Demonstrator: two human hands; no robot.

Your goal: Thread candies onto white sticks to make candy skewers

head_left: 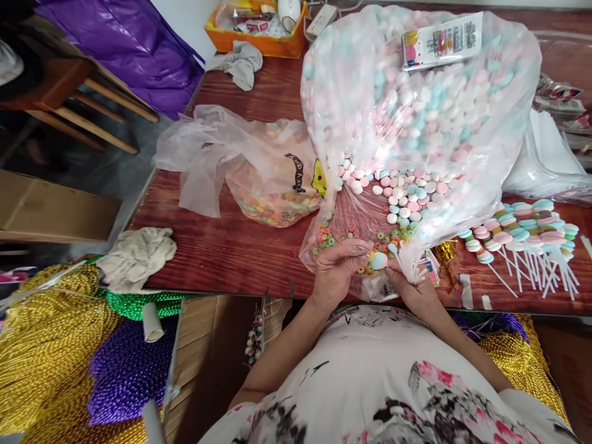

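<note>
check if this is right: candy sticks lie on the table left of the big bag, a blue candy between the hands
No, head view: the candy sticks lie right of the big bag, not left; the blue candy is between left hand and right hand.

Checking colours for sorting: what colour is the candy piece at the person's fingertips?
The candy piece is pale blue; head view.

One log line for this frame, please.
left hand: pinches blue candy | right hand: grips white sticks | candy bag: open, behind hands | candy skewers: right of bag
</note>
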